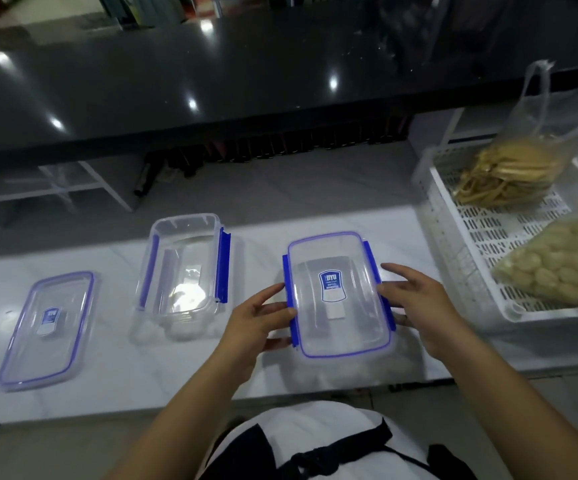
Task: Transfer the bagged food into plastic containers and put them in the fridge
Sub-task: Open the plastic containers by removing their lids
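Note:
A clear plastic container with its lid on [339, 296] and blue clips stands on the white counter in front of me. My left hand [263, 317] touches its left blue clip with extended fingers. My right hand [415, 303] touches its right side, fingers spread. To the left stands an open container [183, 271] with blue clips and nothing in it, and its loose lid [48, 327] lies flat further left. Two clear bags of food lie in a white basket at the right: yellowish strips [509, 174] and pale round pieces [557, 265].
The white perforated basket [454, 237] sits on the right end of the counter. A glossy black raised counter [176, 91] runs across the back, with a shelf of dark items beneath it. The counter's front edge is close to my body.

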A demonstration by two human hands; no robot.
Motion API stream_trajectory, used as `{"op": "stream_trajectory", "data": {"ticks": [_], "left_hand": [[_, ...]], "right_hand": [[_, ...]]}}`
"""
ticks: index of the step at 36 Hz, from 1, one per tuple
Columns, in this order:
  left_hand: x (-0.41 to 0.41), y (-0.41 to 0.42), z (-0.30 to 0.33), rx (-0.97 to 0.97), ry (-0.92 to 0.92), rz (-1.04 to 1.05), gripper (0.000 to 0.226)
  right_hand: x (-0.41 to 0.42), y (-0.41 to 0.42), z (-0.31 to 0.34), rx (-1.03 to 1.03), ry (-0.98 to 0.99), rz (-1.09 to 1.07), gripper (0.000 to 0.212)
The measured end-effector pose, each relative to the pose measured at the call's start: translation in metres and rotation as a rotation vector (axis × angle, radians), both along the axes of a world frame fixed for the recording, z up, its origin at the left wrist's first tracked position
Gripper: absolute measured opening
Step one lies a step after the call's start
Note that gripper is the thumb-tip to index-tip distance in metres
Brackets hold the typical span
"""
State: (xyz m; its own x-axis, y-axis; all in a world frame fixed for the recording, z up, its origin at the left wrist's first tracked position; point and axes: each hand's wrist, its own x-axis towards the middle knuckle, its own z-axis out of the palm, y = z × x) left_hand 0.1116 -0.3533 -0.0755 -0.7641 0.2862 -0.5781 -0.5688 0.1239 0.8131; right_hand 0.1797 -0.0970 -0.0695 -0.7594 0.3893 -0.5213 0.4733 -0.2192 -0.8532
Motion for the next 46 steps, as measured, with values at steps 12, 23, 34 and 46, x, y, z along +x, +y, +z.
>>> {"op": "stream_trajectory", "data": {"ticks": [12, 23, 34, 46], "left_hand": [[0.019, -0.019, -0.010, 0.080, 0.014, 0.063, 0.042], [0.041, -0.022, -0.014, -0.292, 0.418, -0.147, 0.060], [0.056, -0.001, -0.022, -0.489, 0.678, -0.472, 0.118], [0.048, -0.020, 0.002, -0.451, 0.768, -0.393, 0.110]], "right_hand": [[0.016, 0.000, -0.015, -0.179, 0.055, 0.074, 0.034], [0.032, 0.012, -0.024, 0.237, 0.141, 0.153, 0.056], [0.046, -0.018, -0.022, 0.860, 0.068, 0.846, 0.124], [0.035, -0.035, 0.006, 1.074, 0.143, 0.812, 0.119]]}}
